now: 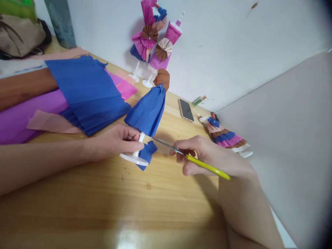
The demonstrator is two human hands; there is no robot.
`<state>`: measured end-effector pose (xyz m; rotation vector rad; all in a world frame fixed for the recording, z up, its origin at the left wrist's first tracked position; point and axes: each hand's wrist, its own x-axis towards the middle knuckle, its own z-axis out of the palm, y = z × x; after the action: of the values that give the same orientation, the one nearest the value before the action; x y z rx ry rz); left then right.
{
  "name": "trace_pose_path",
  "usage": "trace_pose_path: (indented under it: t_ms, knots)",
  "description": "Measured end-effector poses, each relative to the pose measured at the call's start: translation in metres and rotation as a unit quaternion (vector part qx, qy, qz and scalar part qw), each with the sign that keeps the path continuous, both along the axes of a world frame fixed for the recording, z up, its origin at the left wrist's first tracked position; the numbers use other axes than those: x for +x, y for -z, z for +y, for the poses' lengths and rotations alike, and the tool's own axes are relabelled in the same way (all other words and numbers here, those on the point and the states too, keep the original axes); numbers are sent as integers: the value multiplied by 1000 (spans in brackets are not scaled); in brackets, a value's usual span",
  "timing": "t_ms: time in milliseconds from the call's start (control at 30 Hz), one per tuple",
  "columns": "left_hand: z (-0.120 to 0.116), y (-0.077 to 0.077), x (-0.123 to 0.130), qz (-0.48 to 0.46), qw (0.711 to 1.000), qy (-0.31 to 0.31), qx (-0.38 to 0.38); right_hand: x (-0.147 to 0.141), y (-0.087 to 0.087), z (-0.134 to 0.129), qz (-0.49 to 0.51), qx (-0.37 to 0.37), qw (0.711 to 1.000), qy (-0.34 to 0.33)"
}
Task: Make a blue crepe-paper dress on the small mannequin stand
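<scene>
Room runs over the near tabletop (103,211) — blue skirt (149,109) and scissors (204,166) block the middle.

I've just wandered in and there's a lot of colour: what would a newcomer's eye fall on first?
Probably the blue skirt in the middle, on a white stand gripped by the left hand. Just right of it, the right hand holds yellow-handled scissors, their tip by the skirt's lower edge. Farther back, near the white wall, two mostly pink dressed forms stand out.

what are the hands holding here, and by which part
The left hand holds the small dress form by its white post, below the blue skirt. The right hand holds the scissors by the yellow handle.
</scene>
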<state>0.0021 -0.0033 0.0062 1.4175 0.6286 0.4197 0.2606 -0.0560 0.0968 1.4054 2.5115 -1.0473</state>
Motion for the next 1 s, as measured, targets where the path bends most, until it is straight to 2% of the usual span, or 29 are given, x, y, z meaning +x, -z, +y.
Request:
trace_pose_path:
  t_ms: [333, 733, 1000]
  knots:
    - [1, -1, -1, -5, 1000, 14, 0, 3, 8, 6, 33, 7, 999, -11]
    - [1, -2, -2, 9, 1000, 24, 0, -3, 14, 7, 74, -15, 997, 23]
    - [1, -3, -1, 13, 999, 32, 1, -4, 17, 9, 96, -24, 995, 15]
